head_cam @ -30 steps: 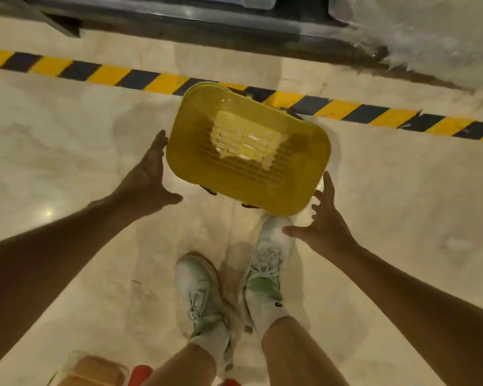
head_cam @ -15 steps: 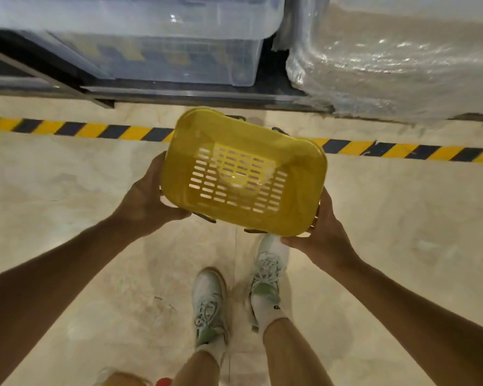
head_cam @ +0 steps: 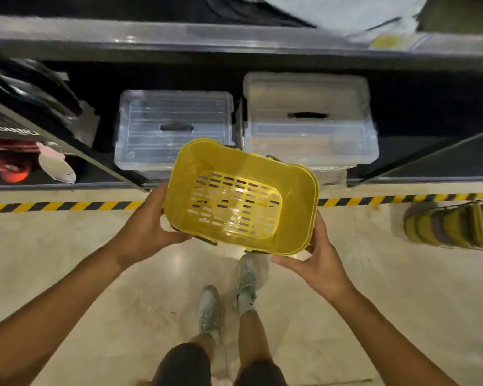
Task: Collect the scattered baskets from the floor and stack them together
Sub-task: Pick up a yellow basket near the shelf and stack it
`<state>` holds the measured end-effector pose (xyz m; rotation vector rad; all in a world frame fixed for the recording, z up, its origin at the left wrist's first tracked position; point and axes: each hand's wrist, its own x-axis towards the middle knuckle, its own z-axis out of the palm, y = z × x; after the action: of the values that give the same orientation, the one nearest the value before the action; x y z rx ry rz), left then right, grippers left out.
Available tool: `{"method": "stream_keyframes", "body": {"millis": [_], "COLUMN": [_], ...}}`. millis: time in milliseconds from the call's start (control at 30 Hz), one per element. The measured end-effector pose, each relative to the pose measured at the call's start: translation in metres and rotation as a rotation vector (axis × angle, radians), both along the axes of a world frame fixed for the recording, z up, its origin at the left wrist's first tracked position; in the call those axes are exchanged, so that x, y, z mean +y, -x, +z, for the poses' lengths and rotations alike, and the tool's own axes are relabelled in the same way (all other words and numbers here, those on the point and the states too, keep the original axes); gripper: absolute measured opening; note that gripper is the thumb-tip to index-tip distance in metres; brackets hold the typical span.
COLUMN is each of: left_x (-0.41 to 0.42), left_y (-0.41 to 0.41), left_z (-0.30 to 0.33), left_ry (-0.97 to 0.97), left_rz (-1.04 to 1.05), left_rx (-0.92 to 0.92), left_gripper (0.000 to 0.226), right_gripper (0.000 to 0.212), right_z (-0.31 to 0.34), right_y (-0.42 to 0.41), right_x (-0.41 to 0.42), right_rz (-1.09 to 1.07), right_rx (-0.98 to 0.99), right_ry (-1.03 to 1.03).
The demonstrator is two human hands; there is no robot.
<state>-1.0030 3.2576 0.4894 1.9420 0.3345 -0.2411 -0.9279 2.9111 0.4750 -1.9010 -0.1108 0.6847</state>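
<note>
A yellow plastic basket (head_cam: pixel 296 196) with a slotted bottom hangs in the air in front of me, its open side toward the camera. My left hand (head_cam: pixel 148 229) grips its left side and my right hand (head_cam: pixel 317 263) holds its lower right corner. A stack of yellow baskets (head_cam: pixel 452 224) lies on its side on the floor at the right edge, blurred.
A dark shelf rack (head_cam: pixel 234 48) runs across the top, holding two clear lidded bins (head_cam: pixel 173 126) (head_cam: pixel 307 118). Black-and-yellow hazard tape (head_cam: pixel 62 206) marks the floor before it. Red and dark items (head_cam: pixel 14 168) sit on the left shelf. My shoes (head_cam: pixel 209 307) stand on beige floor.
Both hands closed on the basket and raised it off the floor. The view tilted up, revealing the shelf bins and the basket stack at right.
</note>
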Motion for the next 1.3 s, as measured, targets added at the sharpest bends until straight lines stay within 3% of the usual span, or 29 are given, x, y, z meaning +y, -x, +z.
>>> {"method": "stream_keyframes", "body": {"millis": [167, 433, 533, 733, 967, 1300], "left_x": [-0.008, -0.050, -0.075, -0.150, -0.266, -0.440], "left_y": [0.043, 0.075, 0.070, 0.040, -0.013, -0.088], "left_z": [0.107, 0.164, 0.179, 0.207, 0.238, 0.247], "left_ry": [0.006, 0.032, 0.042, 0.138, 0.113, 0.117], "left_rz": [-0.065, -0.147, -0.186, -0.222, -0.381, -0.588], "left_rx": [-0.080, -0.101, -0.116, -0.144, -0.282, -0.323], "left_gripper": [0.099, 0.099, 0.102, 0.132, 0.122, 0.123], "right_gripper": [0.119, 0.120, 0.120, 0.120, 0.126, 0.126], "right_z": [0.115, 0.193, 0.211, 0.235, 0.258, 0.260], "right_y": [0.052, 0.115, 0.121, 0.126, 0.112, 0.112], "right_x": [-0.018, -0.064, -0.091, -0.160, -0.270, -0.421], "right_rz": [-0.090, -0.197, -0.226, -0.333, -0.457, -0.689], "right_rx": [-0.092, -0.151, -0.175, -0.238, -0.306, -0.337], "right_ry": [-0.038, 0.010, 0.033, 0.041, -0.003, 0.046]}}
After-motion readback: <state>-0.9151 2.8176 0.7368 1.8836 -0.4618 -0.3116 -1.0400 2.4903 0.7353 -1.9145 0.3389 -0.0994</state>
